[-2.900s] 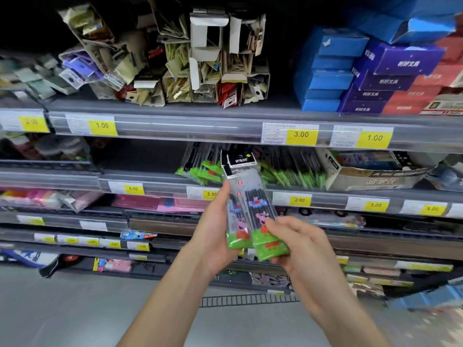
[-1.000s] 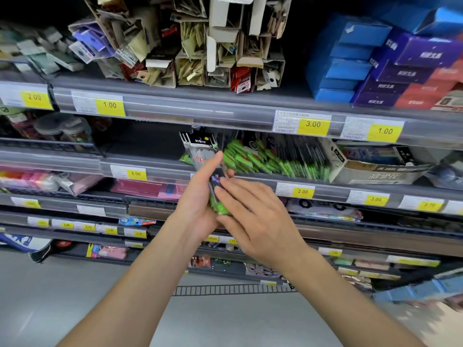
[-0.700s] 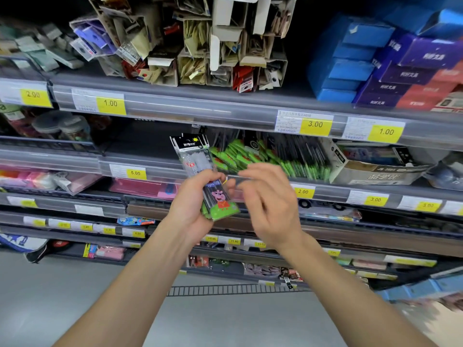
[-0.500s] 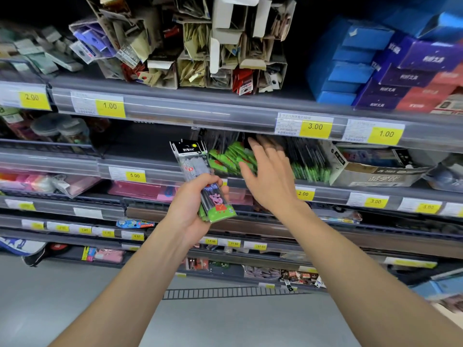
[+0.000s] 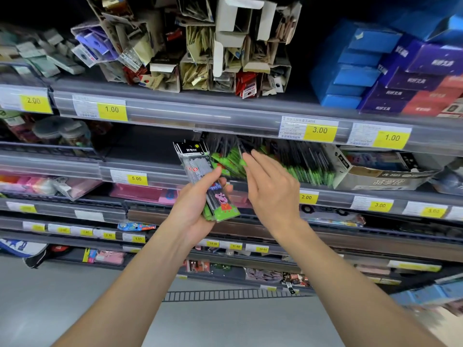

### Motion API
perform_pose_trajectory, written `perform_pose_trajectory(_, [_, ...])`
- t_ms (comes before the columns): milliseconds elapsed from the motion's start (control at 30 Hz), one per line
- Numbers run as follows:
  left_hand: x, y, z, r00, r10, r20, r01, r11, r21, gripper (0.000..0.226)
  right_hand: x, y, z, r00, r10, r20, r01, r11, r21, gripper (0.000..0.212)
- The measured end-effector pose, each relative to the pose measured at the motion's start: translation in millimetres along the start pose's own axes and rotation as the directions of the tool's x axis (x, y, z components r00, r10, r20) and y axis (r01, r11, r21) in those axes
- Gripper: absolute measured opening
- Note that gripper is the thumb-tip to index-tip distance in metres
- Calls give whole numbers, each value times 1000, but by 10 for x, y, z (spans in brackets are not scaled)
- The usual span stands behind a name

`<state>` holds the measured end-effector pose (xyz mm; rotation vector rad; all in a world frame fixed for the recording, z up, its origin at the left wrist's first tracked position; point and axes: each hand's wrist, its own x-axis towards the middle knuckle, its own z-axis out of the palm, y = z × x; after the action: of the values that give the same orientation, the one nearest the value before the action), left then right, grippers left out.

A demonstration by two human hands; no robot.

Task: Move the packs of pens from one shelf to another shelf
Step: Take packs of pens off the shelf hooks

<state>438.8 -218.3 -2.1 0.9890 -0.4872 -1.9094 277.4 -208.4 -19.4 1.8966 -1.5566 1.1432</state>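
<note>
At centre, left grip: left hand (image 5: 194, 209) clenched round a small stack of pen packs (image 5: 208, 184), thumb across the front, black header cards tilted up and left, green ends down by the palm.
Right grip: right hand (image 5: 271, 189) released, fingers straight and close together, holding nothing, fingertips (image 5: 250, 156) at the front of the shelved row.
Task's thing on shelf: pen packs in a row (image 5: 288, 164) lying on the middle shelf (image 5: 155, 172), green ends toward the rail, just behind the right fingertips.
In the way: upper shelf rail (image 5: 200, 113) overhanging the row, hiding the tops of those packs; held stack overlapping the row's left end.
Around: open cardboard carton (image 5: 383, 176) just right of the row; pink packs (image 5: 145, 194) on the shelf beneath; yellow price tags (image 5: 320, 130) along the rails.
Since half a second ago: right hand drawn back slightly from deep among the shelved packs to their front edge; left hand holding the stack in much the same place.
Containers: torn card boxes (image 5: 225, 46) on the top shelf stuffed with small packets; stacked blue boxes (image 5: 350, 68) at right, closed; carton's contents blurred.
</note>
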Motion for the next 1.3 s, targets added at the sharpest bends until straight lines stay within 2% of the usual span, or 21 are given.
perform_pose_trajectory(167, [-12,-29,95,998,-14,58,15,1000,-17,61,-242,-265,-261,996,-56,-65,64,990,122,21])
perform_pose_trajectory(233, [-37,-21,129,997,-24,77,26,999,-24,67,-328,-344,-329,996,-75,-44,82,981,174,22])
perform_pose_trajectory(333, [-75,4,168,995,-46,90,50,998,-47,80,-397,-372,-399,990,-126,61,106,960,260,32])
perform_pose_trajectory(367, [-87,12,175,995,-43,88,48,997,-56,77,-401,-366,-424,981,-156,112,118,951,284,36])
perform_pose_trajectory(433, [-101,21,162,997,-23,76,27,998,-56,58,-401,-346,-471,957,-204,205,125,931,344,41])
perform_pose_trajectory(500, [-119,29,132,997,-9,83,14,998,-55,43,-395,-321,-509,948,-208,243,92,905,415,44])
perform_pose_trajectory(567, [-139,39,116,996,3,85,2,998,-65,43,-399,-294,-518,963,-162,213,57,902,429,40])
perform_pose_trajectory(700, [-156,-13,114,999,11,38,-7,993,-118,55,-440,-291,-465,996,-60,64,33,934,356,17])
perform_pose_trajectory(800, [-164,-61,86,996,2,89,3,998,-60,40,-452,-302,-415,995,-77,56,50,922,383,16])
perform_pose_trajectory(900, [-143,4,16,998,65,20,-64,998,-29,29,-389,-230,-338,997,12,72,-41,910,413,20])
perform_pose_trajectory(967, [-132,63,-38,996,86,-33,-87,996,-20,30,-291,-118,-264,982,156,107,-183,925,334,23])
perform_pose_trajectory(1033, [-126,95,-84,995,85,-52,-86,996,-6,33,-162,25,-174,928,293,230,-333,929,160,34])
perform_pose_trajectory(1067, [-120,104,-105,995,81,-52,-80,997,5,36,-101,107,-119,899,326,292,-356,933,55,42])
perform_pose_trajectory(1200, [-86,132,-180,996,81,-40,-80,996,26,43,74,401,69,809,344,477,-234,933,-275,78])
perform_pose_trajectory(1300, [-59,125,-224,997,74,-27,-73,997,38,46,122,503,125,744,371,556,-178,912,-370,84])
